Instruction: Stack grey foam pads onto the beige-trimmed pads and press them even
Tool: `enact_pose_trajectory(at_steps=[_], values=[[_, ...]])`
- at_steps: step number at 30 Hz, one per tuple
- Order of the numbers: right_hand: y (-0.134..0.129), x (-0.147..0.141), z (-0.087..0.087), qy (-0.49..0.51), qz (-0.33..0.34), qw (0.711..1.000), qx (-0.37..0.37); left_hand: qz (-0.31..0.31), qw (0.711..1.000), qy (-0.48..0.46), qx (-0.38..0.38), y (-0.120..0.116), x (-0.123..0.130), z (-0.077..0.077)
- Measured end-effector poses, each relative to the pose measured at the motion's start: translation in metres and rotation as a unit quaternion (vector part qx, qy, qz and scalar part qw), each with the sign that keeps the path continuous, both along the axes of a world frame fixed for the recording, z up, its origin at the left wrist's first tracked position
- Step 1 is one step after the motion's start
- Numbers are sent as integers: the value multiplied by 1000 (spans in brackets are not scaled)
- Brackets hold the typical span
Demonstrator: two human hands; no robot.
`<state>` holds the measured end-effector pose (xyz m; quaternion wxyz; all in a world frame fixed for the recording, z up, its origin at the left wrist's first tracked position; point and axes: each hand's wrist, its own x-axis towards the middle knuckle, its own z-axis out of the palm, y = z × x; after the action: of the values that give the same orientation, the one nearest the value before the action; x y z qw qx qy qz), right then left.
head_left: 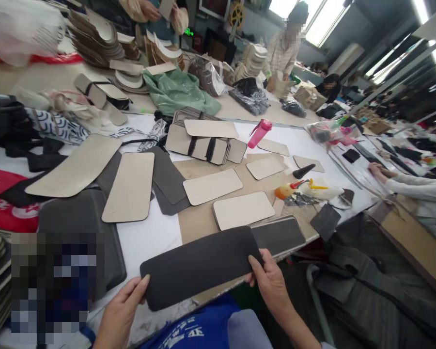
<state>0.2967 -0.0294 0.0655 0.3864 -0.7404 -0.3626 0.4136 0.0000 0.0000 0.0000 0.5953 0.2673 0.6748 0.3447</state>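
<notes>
A long black panel with rounded corners is held up over the table's near edge. My left hand pinches its left end, and my right hand grips its right end with the thumb on top. Just beyond it lie a stack of beige panels and a dark grey panel. Single beige panels rest on brown paper farther back. To the left are a larger beige panel and a curved one.
A pink bottle stands behind the panels, near a strapped stack. Glue-stained tools and a black cone lie at the right. A green bag is at the back. Other people work behind and at the right.
</notes>
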Motion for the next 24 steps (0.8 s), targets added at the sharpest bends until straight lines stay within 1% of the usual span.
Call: enact_pose_trajectory(at_steps=[3,6,10,13,14,17,19,24], values=[[4,36,-24,4,11,1000,-10,-16,996,82,19,2,29,4],[10,76,-39,-25,6,999,-24,-33,994,105,25,11,67,11],[29,137,-48,-129,19,991,-42,-86,984,140,76,32,122,13],[53,181,-57,-219,8,975,-44,-121,973,167,99,53,157,8],[62,193,-61,-241,15,969,-51,-124,971,178,102,61,167,5],[83,221,-70,-284,45,955,-72,-116,970,196,89,83,192,-2],[94,233,-75,-306,58,948,-67,-107,970,202,80,96,206,-6],[112,255,-88,-374,76,923,-48,-101,968,218,78,121,227,-18]])
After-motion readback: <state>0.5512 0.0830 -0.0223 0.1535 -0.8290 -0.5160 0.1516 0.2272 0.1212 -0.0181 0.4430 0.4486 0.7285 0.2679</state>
